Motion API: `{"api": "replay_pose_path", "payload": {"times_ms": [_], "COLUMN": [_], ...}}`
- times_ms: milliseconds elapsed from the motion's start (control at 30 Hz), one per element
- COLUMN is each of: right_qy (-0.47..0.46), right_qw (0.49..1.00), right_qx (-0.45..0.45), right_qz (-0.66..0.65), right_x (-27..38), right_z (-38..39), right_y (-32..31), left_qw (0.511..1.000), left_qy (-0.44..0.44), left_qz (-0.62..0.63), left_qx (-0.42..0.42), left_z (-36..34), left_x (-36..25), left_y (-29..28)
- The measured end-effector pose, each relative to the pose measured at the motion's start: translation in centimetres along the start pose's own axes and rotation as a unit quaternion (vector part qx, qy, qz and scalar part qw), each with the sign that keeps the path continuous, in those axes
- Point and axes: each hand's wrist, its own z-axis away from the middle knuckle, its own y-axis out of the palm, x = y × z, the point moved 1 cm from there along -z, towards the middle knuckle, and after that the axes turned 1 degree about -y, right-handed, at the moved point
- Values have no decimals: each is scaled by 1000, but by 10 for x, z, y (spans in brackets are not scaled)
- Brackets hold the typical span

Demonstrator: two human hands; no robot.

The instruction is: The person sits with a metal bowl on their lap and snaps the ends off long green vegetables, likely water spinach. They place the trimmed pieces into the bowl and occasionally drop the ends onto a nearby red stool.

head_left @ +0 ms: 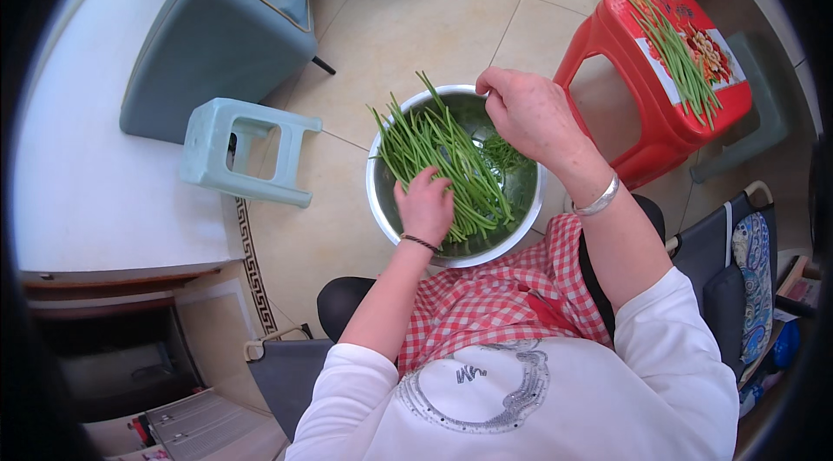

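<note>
- Two bare hands work over a steel bowl (382, 200) resting on the person's lap, above a red-checked apron (503, 287).
- Left hand (425, 207), nearer, with a dark bracelet, lies closed on the near ends of a bundle of long green stalks (438, 161); the bundle slants from the bowl's middle out over its far left rim.
- Right hand (525, 114), with a silver bangle, hovers over the bowl's far right rim, fingers pinched narrow; what they hold cannot be told.
- Short green pieces (503, 151) lie inside the bowl, right of the bundle.
- Pale green stool (247, 153) stands left of the bowl.
- Red stool (659, 70), far right, carries more green stalks (677, 57).
- Grey chair (217, 44) stands far left.
</note>
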Motion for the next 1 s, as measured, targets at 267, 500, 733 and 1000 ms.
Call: {"api": "replay_pose_path", "payload": {"times_ms": [267, 500, 733, 1000], "right_qy": [-7, -28, -67, -75], "right_qw": [998, 993, 958, 929], "right_qx": [53, 104, 252, 272], "right_qz": [37, 39, -117, -241], "right_x": [0, 4, 24, 39], "right_z": [1, 11, 33, 40], "right_y": [19, 28, 41, 29], "left_qw": [952, 774, 682, 647], "left_qy": [-291, -313, -243, -200], "left_qz": [51, 551, 679, 727], "left_qx": [86, -8, -118, -113], "left_z": [4, 8, 2, 7], "left_x": [58, 68, 22, -5], "left_y": [40, 0, -92, -113]}}
